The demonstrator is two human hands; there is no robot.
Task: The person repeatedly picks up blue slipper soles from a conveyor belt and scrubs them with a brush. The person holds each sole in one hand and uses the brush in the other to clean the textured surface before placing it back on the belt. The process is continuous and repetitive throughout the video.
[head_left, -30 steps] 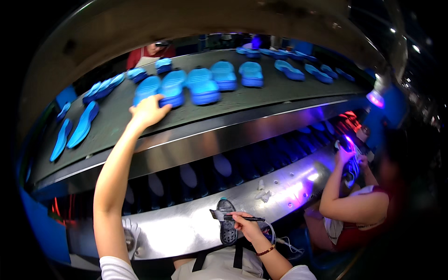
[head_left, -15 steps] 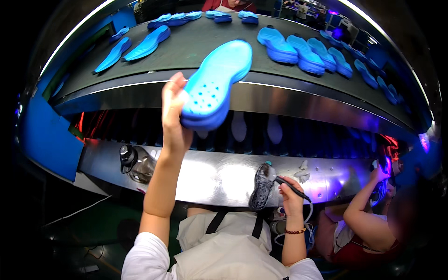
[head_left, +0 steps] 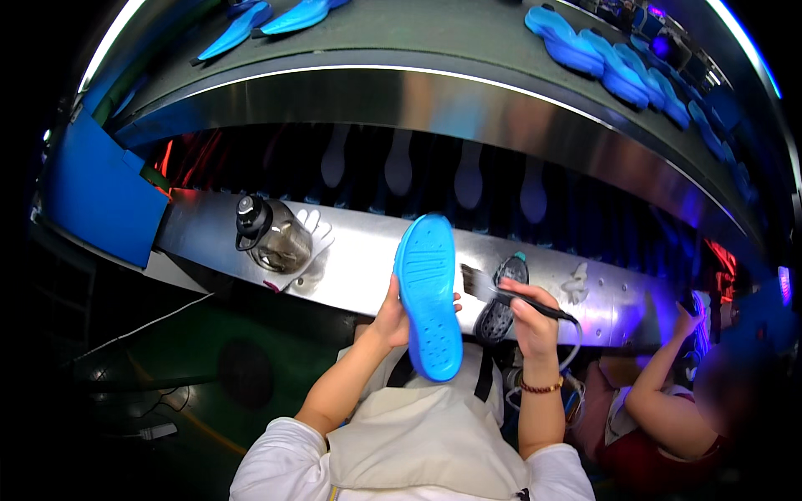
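at the far left a blue panel stands beside the metal bench, and above it two blue insoles lie on the dark belt. a clear bottle with a black lid sits on the bench's left end, a white glove just behind its right side. next comes the left hand, closed around the middle of a blue sole, palm at its left edge and fingertips showing at its right. the sole is held up in front of the bench's near edge, its ribbed end away from the person and its end with small holes toward the lap. just right of it, the right hand grips the black handle of a brush, whose bristles point left toward the sole; contact between them cannot be made out. a dark speckled pad, sole-shaped, lies partly under the brush. white scraps lie farther right on the bench, more blue soles sit on the belt above, and a co-worker's arm reaches in at the far right.
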